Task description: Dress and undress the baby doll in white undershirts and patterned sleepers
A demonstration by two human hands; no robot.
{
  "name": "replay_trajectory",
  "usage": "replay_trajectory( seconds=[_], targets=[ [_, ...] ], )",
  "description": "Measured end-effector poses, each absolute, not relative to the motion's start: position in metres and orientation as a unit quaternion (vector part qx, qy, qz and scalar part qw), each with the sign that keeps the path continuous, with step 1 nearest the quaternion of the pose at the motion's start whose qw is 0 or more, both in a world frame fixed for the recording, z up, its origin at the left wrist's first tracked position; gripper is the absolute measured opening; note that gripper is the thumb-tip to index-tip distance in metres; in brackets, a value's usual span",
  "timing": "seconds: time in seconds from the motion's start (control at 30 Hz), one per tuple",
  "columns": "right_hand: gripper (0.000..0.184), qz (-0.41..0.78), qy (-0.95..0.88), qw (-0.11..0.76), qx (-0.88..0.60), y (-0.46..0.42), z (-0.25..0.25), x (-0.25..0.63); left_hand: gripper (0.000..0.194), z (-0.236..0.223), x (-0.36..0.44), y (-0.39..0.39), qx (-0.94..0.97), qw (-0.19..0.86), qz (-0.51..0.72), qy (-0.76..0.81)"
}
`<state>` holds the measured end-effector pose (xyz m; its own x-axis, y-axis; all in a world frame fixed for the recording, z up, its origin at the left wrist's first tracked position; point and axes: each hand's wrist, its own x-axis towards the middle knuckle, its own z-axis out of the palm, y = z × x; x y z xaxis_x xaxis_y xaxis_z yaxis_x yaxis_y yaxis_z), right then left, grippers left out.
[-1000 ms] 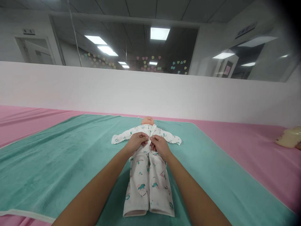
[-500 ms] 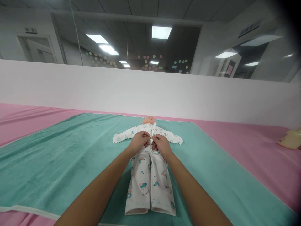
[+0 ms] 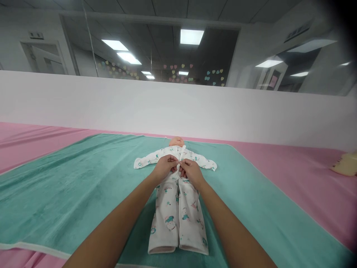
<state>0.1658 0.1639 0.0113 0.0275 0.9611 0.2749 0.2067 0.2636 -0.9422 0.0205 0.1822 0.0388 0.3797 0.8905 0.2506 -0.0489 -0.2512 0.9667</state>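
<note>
A baby doll (image 3: 176, 142) lies on its back on a teal blanket (image 3: 69, 186), dressed in a white printed sleepsuit (image 3: 178, 219) with sleeves spread and legs pointing toward me. My left hand (image 3: 165, 167) and my right hand (image 3: 189, 171) meet over the doll's chest. Each hand pinches an edge of the suit's front opening, fingers curled and closed, the two hands almost touching. What sits between the fingertips is too small to make out.
The teal blanket lies on a pink-covered surface (image 3: 292, 175). A low white wall (image 3: 178, 108) runs behind, with glass panes above. A pale yellow object (image 3: 346, 163) rests at the far right edge.
Both hands have crept a little up the doll's chest toward the neck, staying pinched on the suit's front. The view has shifted slightly.
</note>
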Motion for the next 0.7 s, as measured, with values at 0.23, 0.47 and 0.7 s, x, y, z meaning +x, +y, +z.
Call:
replay_trajectory(
  seconds=[0.23, 0.47, 0.7],
  targets=[
    [0.03, 0.385, -0.604, 0.524, -0.46, 0.1629, 0.0129, 0.1672, 0.018, 0.0376, 0.023, 0.1833, 0.655, 0.489, 0.455, 0.353],
    [0.028, 0.375, -0.604, 0.521, -0.473, 0.1624, 0.0127, 0.1678, 0.013, 0.0361, 0.0218, 0.1839, 0.661, 0.485, 0.453, 0.351],
    [0.027, 0.372, -0.597, 0.521, -0.484, 0.1621, 0.0131, 0.1669, 0.014, 0.0339, 0.021, 0.1856, 0.666, 0.482, 0.451, 0.347]
  ],
)
